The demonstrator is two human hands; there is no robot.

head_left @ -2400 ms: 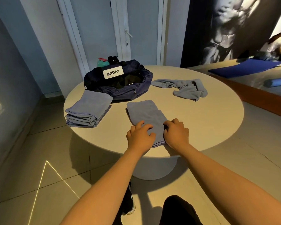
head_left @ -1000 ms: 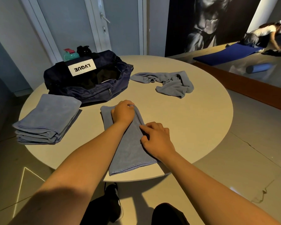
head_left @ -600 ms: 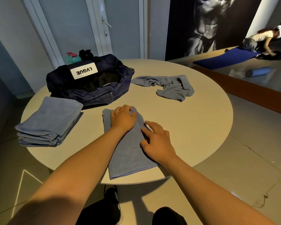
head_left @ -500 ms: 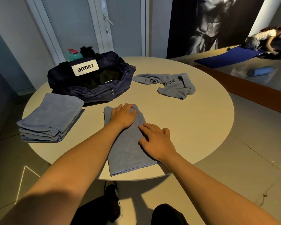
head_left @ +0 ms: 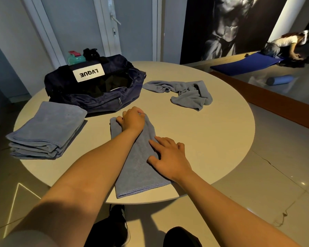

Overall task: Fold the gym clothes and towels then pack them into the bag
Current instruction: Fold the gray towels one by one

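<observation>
Fingers [head_left: 135,111] of the left hand [head_left: 132,120] curl down over the far end of the narrow towel [head_left: 141,172], apparently gripping that edge. The right hand [head_left: 169,157] lies with straight, spread fingers [head_left: 163,141] pressing flat on the cloth's middle. That split looks purposeful: the flat palm pins the strip so it cannot slide, and the curled grip readies the far end to be brought back toward 6 o'clock for another fold. The towel runs from the centre of the round surface [head_left: 212,139] down to its 6 o'clock rim, already folded lengthwise into a long band. At 11 o'clock the bag [head_left: 96,98] sits unzipped with its mouth gaping toward the person, likely so finished pieces can drop straight in. A folded stack [head_left: 45,132] waits at 9 o'clock, just beside the bag, not yet packed. At 1 o'clock a crumpled towel [head_left: 187,94] lies unfolded, well apart from the hands, probably next in turn. A teal bottle [head_left: 76,58] stands behind the bag.
</observation>
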